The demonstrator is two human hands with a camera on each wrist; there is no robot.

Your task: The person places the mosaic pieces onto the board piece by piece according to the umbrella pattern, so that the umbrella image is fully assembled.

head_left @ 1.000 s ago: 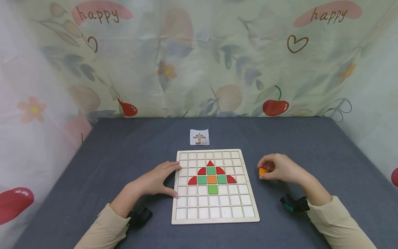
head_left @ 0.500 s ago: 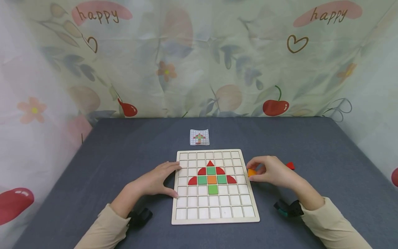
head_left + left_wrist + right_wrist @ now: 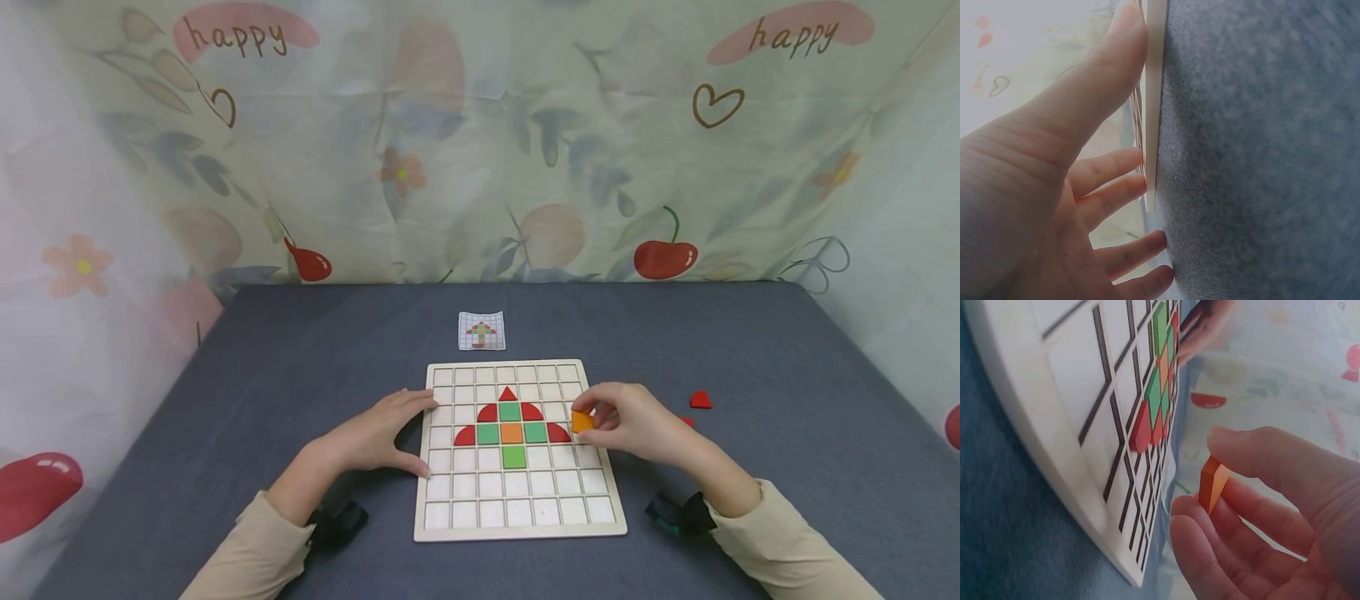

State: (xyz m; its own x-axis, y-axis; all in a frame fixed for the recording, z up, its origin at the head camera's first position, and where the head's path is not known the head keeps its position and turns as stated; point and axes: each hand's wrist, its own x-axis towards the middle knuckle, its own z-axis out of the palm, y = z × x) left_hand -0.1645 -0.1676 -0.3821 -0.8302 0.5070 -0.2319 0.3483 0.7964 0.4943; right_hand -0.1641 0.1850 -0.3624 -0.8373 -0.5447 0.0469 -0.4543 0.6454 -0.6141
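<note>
My right hand (image 3: 630,421) pinches an orange square tile (image 3: 582,422) between thumb and fingers, over the right side of a wooden grid board (image 3: 480,533). In the right wrist view the orange tile (image 3: 1211,482) is held on edge. My left hand (image 3: 375,433) rests at the board's left edge, thumb and fingertips touching the rim; the left wrist view shows its thumb (image 3: 1125,44) against the rim, fingers spread. On the board lie a red triangle (image 3: 507,394), red quarter-rounds (image 3: 487,412), green squares (image 3: 509,411), an orange square (image 3: 512,432) and a light green square (image 3: 513,457).
A small printed card (image 3: 482,331) with a coloured grid pattern lies behind the board. Right of the board, a red piece (image 3: 701,400) lies on the dark cloth, with another red piece (image 3: 687,422) partly hidden by the right hand. A patterned curtain (image 3: 480,150) hangs behind the table.
My right hand has moved left with the orange tile, from the cloth to over the board's right side. Red pieces on the cloth have come into view. The left hand has stayed in place.
</note>
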